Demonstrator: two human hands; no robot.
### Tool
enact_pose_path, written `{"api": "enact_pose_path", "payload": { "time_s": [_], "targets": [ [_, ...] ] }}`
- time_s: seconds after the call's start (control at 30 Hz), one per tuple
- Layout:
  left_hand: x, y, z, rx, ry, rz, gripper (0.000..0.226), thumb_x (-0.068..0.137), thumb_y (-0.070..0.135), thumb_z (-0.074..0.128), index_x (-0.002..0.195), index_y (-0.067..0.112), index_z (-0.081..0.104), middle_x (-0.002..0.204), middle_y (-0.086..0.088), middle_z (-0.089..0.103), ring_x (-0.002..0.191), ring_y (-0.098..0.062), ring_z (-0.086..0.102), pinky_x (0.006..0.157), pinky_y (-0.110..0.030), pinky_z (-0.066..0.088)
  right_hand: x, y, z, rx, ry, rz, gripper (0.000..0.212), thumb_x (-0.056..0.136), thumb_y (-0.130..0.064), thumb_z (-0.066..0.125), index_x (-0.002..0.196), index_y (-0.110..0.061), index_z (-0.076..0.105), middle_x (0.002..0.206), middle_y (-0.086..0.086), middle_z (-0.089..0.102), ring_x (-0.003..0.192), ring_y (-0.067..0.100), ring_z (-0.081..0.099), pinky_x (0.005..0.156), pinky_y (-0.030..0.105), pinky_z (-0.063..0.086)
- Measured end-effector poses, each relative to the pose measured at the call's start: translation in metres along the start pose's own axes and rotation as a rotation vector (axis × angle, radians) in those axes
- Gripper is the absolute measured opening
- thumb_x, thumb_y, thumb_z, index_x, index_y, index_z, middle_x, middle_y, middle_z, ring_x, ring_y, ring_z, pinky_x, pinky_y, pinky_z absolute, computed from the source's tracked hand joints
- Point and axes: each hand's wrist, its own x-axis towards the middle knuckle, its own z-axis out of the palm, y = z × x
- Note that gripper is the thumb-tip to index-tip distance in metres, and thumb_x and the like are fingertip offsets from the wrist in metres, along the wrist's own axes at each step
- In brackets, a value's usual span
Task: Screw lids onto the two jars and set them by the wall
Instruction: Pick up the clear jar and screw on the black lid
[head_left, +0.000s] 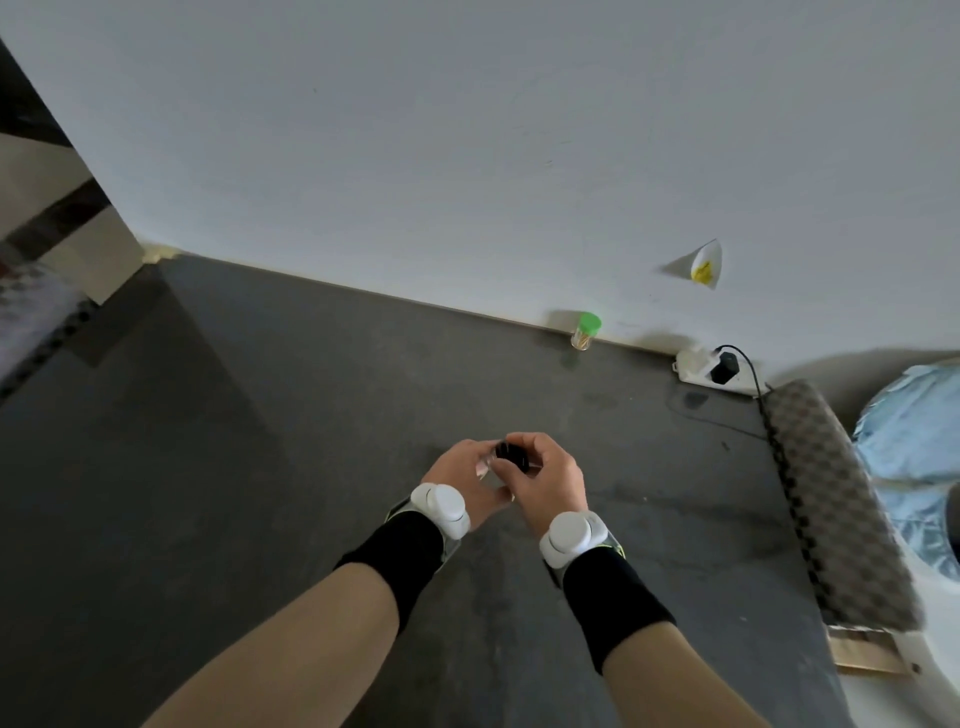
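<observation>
A small clear jar (484, 468) is held above the dark table (260, 441) in my left hand (460, 475), mostly hidden by the fingers. My right hand (545, 475) grips a black lid (511, 456) that sits on the jar's mouth. Both hands are pressed together around the jar at the middle of the view. A second clear jar with a green lid (586, 331) stands upright at the back of the table, against the white wall (467, 156).
A white power strip with a black plug and cable (714, 368) lies by the wall at the back right. A checkered cushion edge (836, 499) borders the table on the right. A white paper scrap (702, 264) sticks to the wall.
</observation>
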Motion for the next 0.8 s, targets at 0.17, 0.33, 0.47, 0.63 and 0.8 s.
{"api": "enact_pose_path", "payload": {
  "time_s": [0.17,0.33,0.47,0.63,0.8],
  "targets": [
    [0.009,0.004,0.001,-0.039,0.008,-0.005,0.027,0.079,0.032,0.067,0.09,0.056,0.064,0.083,0.027,0.07,0.085,0.006,0.065,0.073,-0.013,0.045,0.006,-0.002,-0.005,0.016,0.019,-0.015,0.032,0.083,-0.021,0.083,0.113,-0.026,0.073,0.104,-0.011,0.076,0.099,0.005,0.07,0.089,0.024,0.057],
    [0.028,0.011,0.017,-0.062,0.074,-0.07,0.044,0.074,0.043,0.064,0.117,0.035,0.069,0.111,0.009,0.068,0.101,-0.007,0.068,0.087,-0.022,0.055,0.019,-0.006,-0.007,-0.065,0.209,0.004,0.034,0.072,-0.036,0.089,0.1,-0.028,0.069,0.099,-0.01,0.065,0.089,0.007,0.064,0.077,0.018,0.048],
    [0.054,0.022,0.035,-0.138,0.131,-0.14,0.057,0.076,0.041,0.064,0.132,0.032,0.06,0.127,0.011,0.07,0.112,-0.011,0.07,0.099,-0.038,0.058,0.045,0.003,-0.016,-0.103,0.254,0.079,0.05,0.072,-0.045,0.087,0.114,-0.022,0.071,0.107,-0.006,0.061,0.099,0.016,0.066,0.081,0.023,0.047],
    [0.103,0.04,0.054,-0.204,0.141,-0.123,0.063,0.08,0.03,0.072,0.14,0.021,0.056,0.122,0.011,0.069,0.111,-0.009,0.067,0.101,-0.025,0.052,0.079,0.023,-0.05,-0.086,0.221,0.097,0.068,0.077,-0.044,0.084,0.135,-0.016,0.061,0.121,-0.005,0.055,0.102,0.009,0.058,0.088,0.015,0.039],
    [0.162,0.052,0.085,-0.24,0.135,-0.125,0.068,0.077,0.024,0.066,0.143,0.027,0.052,0.127,0.006,0.07,0.115,-0.013,0.068,0.101,-0.033,0.055,0.126,0.051,-0.078,-0.051,0.27,0.102,0.045,0.082,-0.035,0.081,0.123,-0.02,0.067,0.11,-0.01,0.06,0.094,0.004,0.057,0.079,0.012,0.042]
  ]
}}
